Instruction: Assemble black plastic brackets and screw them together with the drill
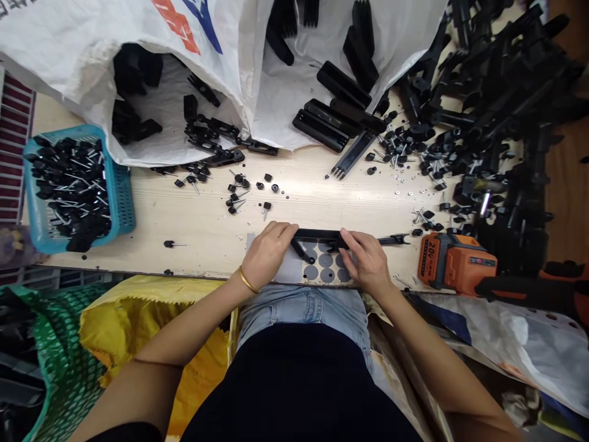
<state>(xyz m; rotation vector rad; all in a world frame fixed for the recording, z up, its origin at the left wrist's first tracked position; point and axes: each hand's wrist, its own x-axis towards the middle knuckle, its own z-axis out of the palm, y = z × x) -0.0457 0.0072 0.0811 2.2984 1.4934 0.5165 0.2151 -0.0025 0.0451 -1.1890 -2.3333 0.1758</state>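
Between my two hands, close to the table's front edge, lies a long black plastic part (318, 234) with a short jointed arm folding out below it. My left hand (267, 250) is closed on its left end. At the other end my right hand (365, 258) grips it with thumb and fingers. A thin forked black piece (394, 239) sticks out to the right past my right hand; whether it joins the held part is hidden. Under the part is a grey sheet (289, 270) with dark round discs (326, 260).
A blue basket (123, 196) of black-headed screws stands at the left. White sacks (248, 80) with black parts lie at the back. Loose knobs and screws (237, 196) are scattered mid-table. At the right are an orange 20V battery tool (472, 261) and a heap of black parts (497, 92).
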